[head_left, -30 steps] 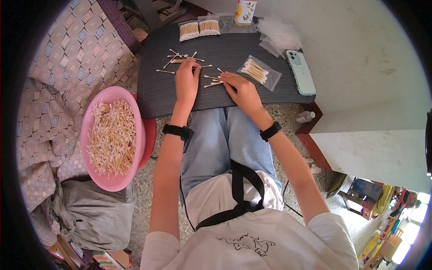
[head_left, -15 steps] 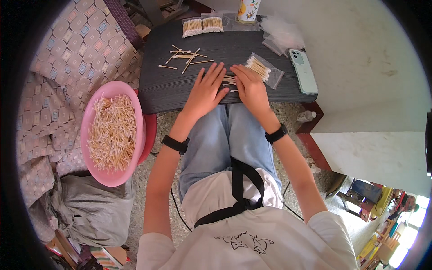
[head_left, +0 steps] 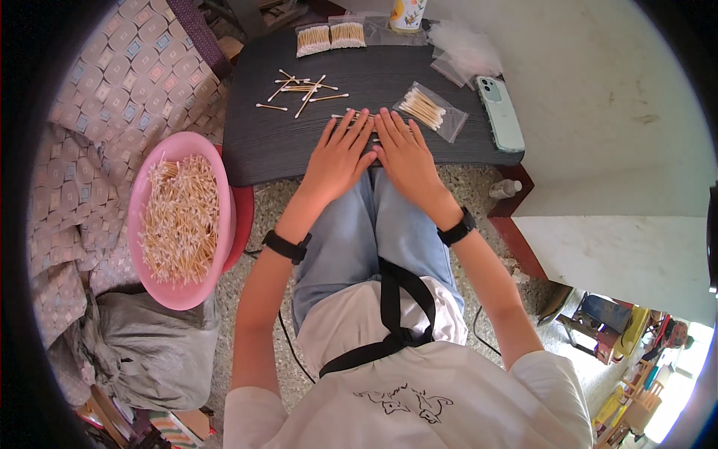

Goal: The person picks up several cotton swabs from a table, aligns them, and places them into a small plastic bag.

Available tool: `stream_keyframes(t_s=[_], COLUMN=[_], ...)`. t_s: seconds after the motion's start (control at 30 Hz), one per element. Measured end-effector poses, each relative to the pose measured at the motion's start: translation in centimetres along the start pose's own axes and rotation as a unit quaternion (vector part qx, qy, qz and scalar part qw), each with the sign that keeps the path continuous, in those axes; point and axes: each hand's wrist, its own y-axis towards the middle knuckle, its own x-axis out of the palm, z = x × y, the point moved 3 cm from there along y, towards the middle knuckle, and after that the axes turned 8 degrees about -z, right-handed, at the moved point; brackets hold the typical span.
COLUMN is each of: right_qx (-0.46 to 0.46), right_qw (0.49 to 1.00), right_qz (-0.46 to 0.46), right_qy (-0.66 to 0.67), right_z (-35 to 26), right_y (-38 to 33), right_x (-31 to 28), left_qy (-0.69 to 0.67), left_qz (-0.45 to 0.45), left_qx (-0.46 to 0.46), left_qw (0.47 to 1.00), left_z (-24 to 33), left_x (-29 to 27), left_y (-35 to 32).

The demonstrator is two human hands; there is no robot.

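Note:
My left hand (head_left: 340, 153) and my right hand (head_left: 400, 146) lie flat side by side on the near edge of a dark low table (head_left: 262, 146), fingers spread, palms down. A few cotton swabs (head_left: 351, 116) peek out from under the fingertips. Loose cotton swabs (head_left: 299, 90) lie scattered farther back on the left. A clear bag of swabs (head_left: 430, 111) rests just right of my right hand. Both wrists wear black bands.
A pink basin (head_left: 183, 221) heaped with swabs sits to my left beside a patterned cushion. Two packed swab bags (head_left: 329, 35) and empty clear bags (head_left: 464, 49) lie at the table's far edge. A pale green phone (head_left: 499, 112) lies on the right.
Both hands drew back from the scattered swabs toward the table's near edge, came together, and now lie flat over a small group of swabs.

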Motion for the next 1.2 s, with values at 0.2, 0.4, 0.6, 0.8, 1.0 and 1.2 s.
stream_keyframes(t_s=[0.2, 0.4, 0.6, 0.8, 1.0, 1.2], right_qx=[-0.006, -0.024, -0.012, 0.097, 0.100, 0.072], right_qw=[0.995, 0.988, 0.998, 0.973, 0.970, 0.957], right_qz=[-0.005, 0.013, -0.002, 0.094, 0.126, 0.106], right_qy=[0.096, 0.149, 0.062, 0.188, 0.184, 0.261], right_z=[0.3, 0.0, -0.6, 0.9, 0.8, 1.1], right_y=[0.1, -0.6, -0.2, 1.4, 1.7, 0.4], right_x=[0.3, 0.1, 0.0, -0.1, -0.8, -1.1], left_qy=[0.009, 0.014, -0.015, 0.002, 0.000, -0.043], left_qz=[0.007, -0.003, 0.000, 0.035, 0.037, 0.014], left_qx=[-0.014, 0.012, -0.001, -0.020, -0.041, 0.014], left_qw=[1.000, 1.000, 1.000, 0.999, 0.998, 0.999], left_z=[0.0, 1.1, 0.8, 0.4, 0.3, -0.4], left_x=[-0.1, 0.2, 0.1, 0.3, 0.4, -0.4], left_y=[-0.1, -0.3, -0.3, 0.6, 0.9, -0.8])
